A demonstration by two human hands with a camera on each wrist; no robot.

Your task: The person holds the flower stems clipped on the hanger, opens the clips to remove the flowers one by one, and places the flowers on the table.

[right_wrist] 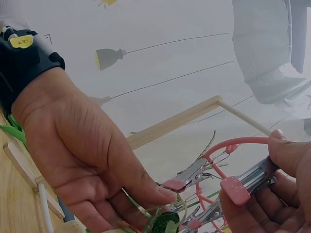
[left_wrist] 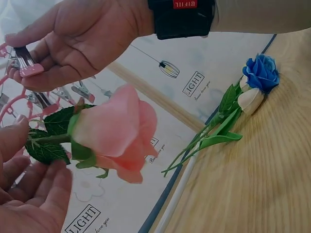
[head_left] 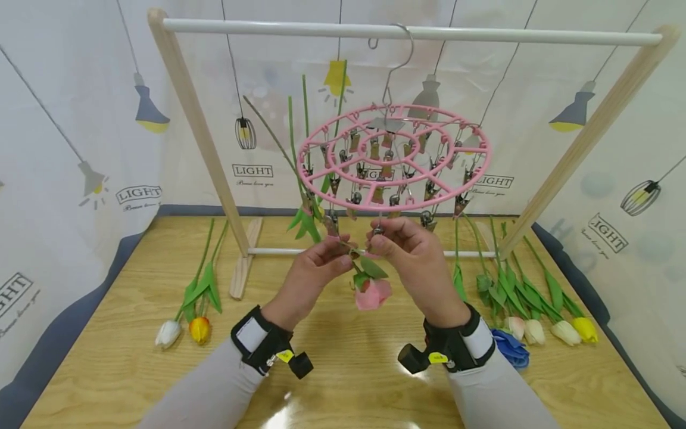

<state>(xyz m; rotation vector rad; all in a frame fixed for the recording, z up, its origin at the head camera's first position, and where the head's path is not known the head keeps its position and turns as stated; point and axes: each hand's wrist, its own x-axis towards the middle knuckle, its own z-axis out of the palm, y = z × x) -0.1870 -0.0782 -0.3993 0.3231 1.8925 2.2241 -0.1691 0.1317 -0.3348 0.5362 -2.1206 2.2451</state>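
A pink rose (head_left: 373, 294) hangs bloom down between the hands, with green leaves on its stem. My left hand (head_left: 316, 271) pinches its stem between thumb and fingers, below the pink round clip hanger (head_left: 370, 207). In the left wrist view the rose bloom (left_wrist: 114, 131) sticks out past those fingers. My right hand (head_left: 420, 262) pinches a metal clip (right_wrist: 250, 182) with pink tips, its thumb and fingers on the clip's handles. That clip hangs from the hanger's near rim, just right of the stem.
The hanger hooks onto a white rod (head_left: 268, 27) of a wooden stand (head_left: 200, 128). Long green stems (head_left: 305, 113) rise at its left side. White and orange tulips (head_left: 199, 329) lie left; several tulips (head_left: 565, 332) and a blue rose (head_left: 511, 348) lie right.
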